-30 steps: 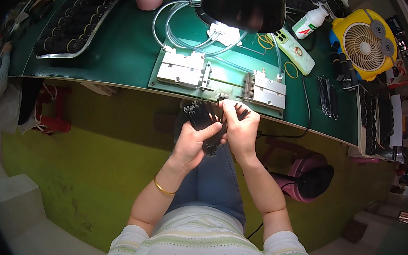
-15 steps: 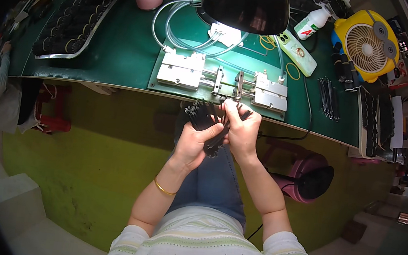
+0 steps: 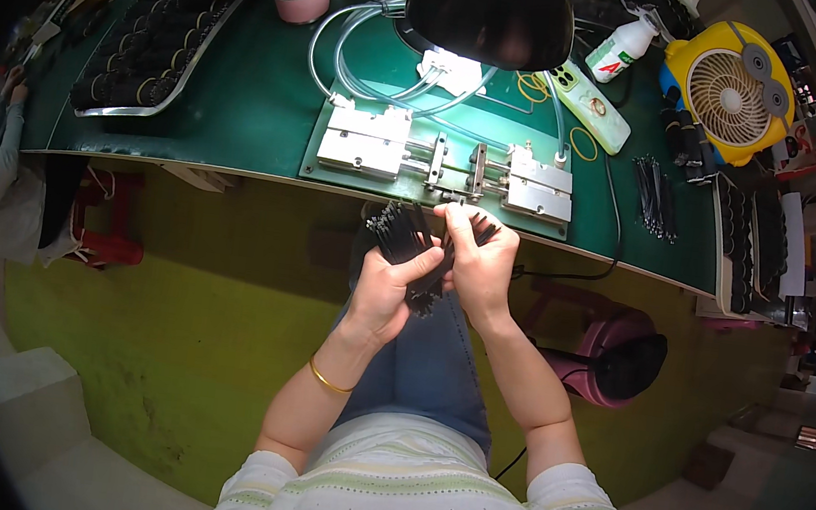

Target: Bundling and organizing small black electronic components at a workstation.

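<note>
The green bench [image 3: 240, 135], lit by a black lamp [image 3: 491, 13], stands over a green floor [image 3: 170, 309]. My left hand [image 3: 384, 291] is closed round a bundle of black strips [image 3: 394, 235], just short of the metal fixture [image 3: 365, 144]. My right hand [image 3: 484, 272] is closed on a few strips [image 3: 488, 232]; its fingertip pinch I cannot tell. Judgement: strips are being handled at the fixture; the next move calls for fine alignment.

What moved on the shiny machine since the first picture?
The left metal plate slid right and the right metal plate slid left, so they're closer together. The left hand and right hand still hold black strips.
</note>
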The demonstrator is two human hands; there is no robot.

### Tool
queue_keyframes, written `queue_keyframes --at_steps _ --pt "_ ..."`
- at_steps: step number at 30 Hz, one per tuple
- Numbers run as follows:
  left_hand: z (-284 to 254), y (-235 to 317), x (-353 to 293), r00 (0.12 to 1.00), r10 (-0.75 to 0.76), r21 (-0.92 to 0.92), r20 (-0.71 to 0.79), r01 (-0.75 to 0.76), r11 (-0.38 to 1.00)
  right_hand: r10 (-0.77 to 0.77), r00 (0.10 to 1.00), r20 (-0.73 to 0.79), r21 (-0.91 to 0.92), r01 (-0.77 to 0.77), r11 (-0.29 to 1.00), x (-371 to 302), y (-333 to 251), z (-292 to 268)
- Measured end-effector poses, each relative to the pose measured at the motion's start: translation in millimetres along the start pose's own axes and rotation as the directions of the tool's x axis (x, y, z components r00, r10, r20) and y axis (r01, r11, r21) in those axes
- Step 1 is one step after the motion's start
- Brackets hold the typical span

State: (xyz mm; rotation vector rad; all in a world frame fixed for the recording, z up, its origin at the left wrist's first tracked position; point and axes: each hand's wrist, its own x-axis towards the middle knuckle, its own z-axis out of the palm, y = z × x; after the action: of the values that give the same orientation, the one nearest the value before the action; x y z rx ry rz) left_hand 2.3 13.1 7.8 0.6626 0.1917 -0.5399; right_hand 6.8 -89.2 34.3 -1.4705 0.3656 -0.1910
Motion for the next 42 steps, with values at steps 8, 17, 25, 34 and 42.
queue_keyframes --at_steps 8,17,25,34,42 --pt "0.8 -1.1 3.0 1.000 0.018 0.008 -0.001 -0.018 1.000 0.035 0.999 -0.013 0.014 -0.035 0.999 4.9 2.0 -1.9" --pt "-1.6 -2.0 5.4 1.000 -0.011 -0.007 0.030 0.011 1.000 0.054 0.998 -0.026 0.063 -0.052 0.997 4.6 4.7 -2.9" --pt "-4.9 -1.7 4.1 0.999 0.000 0.024 0.052 -0.001 1.000 -0.034 0.999 0.027 0.013 0.034 0.999 -0.1 -1.1 -0.4" --pt "0.2 -2.2 5.1 0.999 0.045 0.067 -0.013 -0.044 0.997 0.020 1.000 -0.005 0.009 -0.020 1.000 3.2 -0.9 -0.4" --pt "-1.5 -4.6 8.9 0.999 0.041 0.054 0.015 -0.041 0.998 0.033 0.999 -0.006 0.027 -0.033 0.999 6.6 -0.7 -2.1"
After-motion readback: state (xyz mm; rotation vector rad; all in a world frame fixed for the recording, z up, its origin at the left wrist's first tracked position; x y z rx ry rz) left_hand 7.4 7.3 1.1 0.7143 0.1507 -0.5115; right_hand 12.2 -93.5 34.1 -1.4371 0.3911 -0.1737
